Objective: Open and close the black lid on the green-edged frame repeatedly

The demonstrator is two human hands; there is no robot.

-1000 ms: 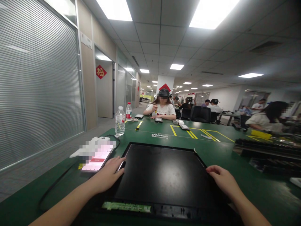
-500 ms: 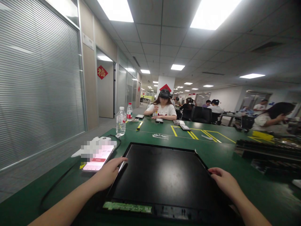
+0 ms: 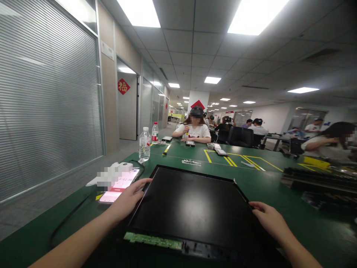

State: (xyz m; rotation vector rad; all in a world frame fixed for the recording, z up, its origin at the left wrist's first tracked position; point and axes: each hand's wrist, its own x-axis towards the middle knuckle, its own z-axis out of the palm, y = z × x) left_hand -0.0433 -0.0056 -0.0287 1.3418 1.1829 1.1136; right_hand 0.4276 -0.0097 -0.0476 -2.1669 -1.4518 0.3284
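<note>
Camera, one: head-worn, single wide view. Station: above the near side of the worktop [image 3: 267, 180]. Facing: forward, tilted slightly down, across to the far side. Near field: black panel [image 3: 192, 208] close at 6 o'clock; left hand [image 3: 129, 198] between 7 and 8, right hand [image 3: 268, 216] at 4. Far field: seated co-worker [image 3: 198, 133] about centre, well off; ceiling [image 3: 206, 42] overhead at 12; blinds [image 3: 50, 93] between 9 and 10.
</note>
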